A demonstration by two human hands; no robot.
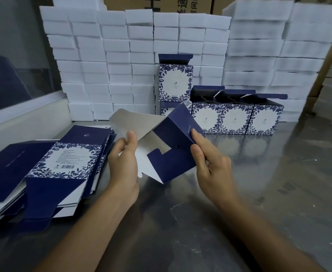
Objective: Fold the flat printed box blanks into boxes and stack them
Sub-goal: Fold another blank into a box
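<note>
Box blank (173, 142), thin light card w/ creasable flaps, half-folded right of flat stack (49, 165): left hand (124, 161) pinches white flap, right hand (206, 160) pinches blue panel edge.

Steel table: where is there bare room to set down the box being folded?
Bare steel table lies right of the right hand, before the folded boxes. Crowded: flat blanks on the left, foam blocks along the back.
</note>
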